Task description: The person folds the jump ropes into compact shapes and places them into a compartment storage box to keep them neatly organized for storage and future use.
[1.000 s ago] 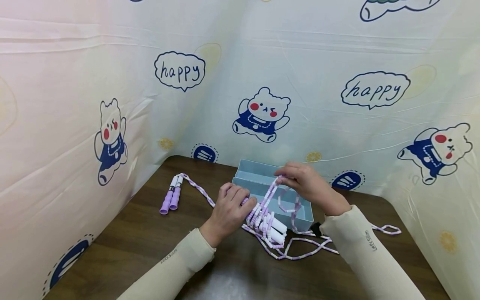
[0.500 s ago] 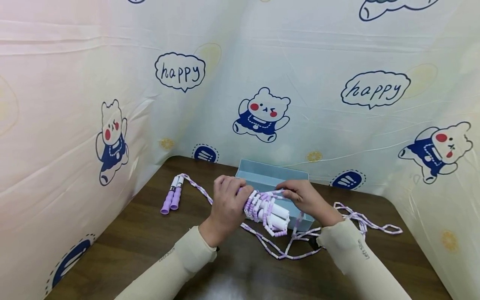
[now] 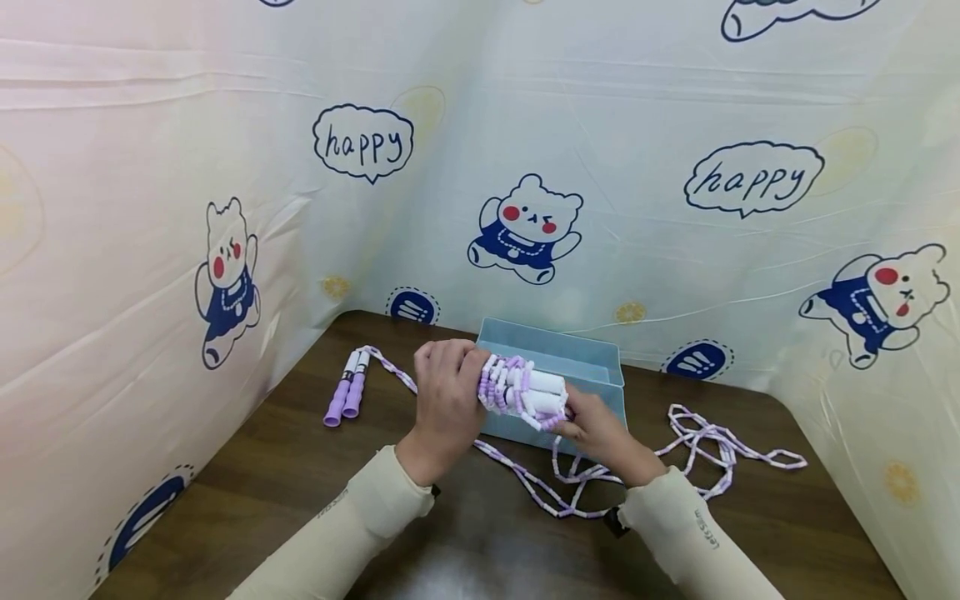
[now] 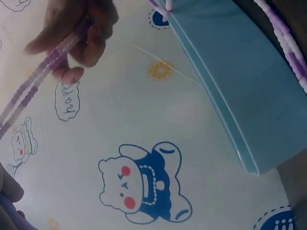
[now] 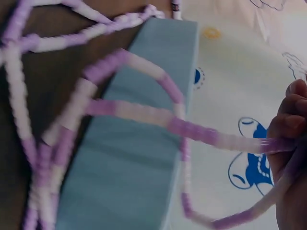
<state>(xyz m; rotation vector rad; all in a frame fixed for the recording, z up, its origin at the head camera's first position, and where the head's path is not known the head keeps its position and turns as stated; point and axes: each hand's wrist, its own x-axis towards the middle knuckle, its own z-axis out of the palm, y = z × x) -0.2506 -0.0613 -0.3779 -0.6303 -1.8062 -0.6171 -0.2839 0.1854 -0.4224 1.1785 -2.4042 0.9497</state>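
Note:
In the head view my left hand grips a bundled jump rope above the table. Its white handle ends stick out to the right, with purple and white beaded rope wound round them. My right hand is at the right end of this bundle, fingers partly hidden behind it. The left wrist view shows that hand pinching a doubled beaded strand. Slack beaded rope hangs from the right hand in the right wrist view. A second jump rope's purple handles lie at the table's left.
Behind the bundle stands a light blue open box. Loose beaded rope lies looped on the brown table at the right, and more trails in front of the box. Printed cloth hangs round the table.
My right hand has come down from above the box, drawing its strand round to the handles' right end. The left hand has tilted the bundle up and slightly left.

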